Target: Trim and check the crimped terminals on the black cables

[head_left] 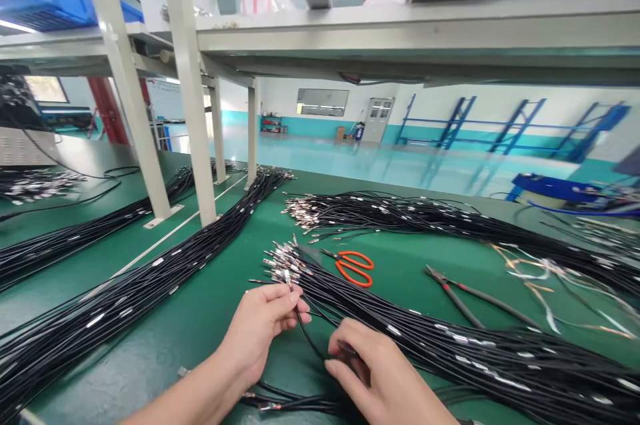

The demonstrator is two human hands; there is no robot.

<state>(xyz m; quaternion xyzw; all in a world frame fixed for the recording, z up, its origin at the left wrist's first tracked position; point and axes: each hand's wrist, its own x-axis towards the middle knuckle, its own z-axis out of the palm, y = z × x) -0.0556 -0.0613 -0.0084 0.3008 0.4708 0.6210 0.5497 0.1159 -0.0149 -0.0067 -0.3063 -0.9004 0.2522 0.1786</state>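
Observation:
Near the lower middle, my left hand [265, 322] pinches a thin black cable [309, 335] just below its pale metal-tipped end. My right hand [373, 365] is closed around the same cable further down; something dark shows inside its curled fingers, too shaded to make out. Right behind my hands lies a thick bundle of black cables [380, 318] with white labels, its stripped, metal-tipped ends [285, 262] fanned to the left. A few more cables [300, 404] lie on the green table [200, 318] under my wrists.
Orange-handled scissors [355, 268] and dark-handled pliers [463, 295] lie behind the near bundle. Other cable bundles stretch along the left [165, 272] and back right [400, 212]. Loose wire scraps [545, 272] lie at right. Shelf posts [187, 92] rise from the table; a loaded shelf [400, 32] hangs overhead.

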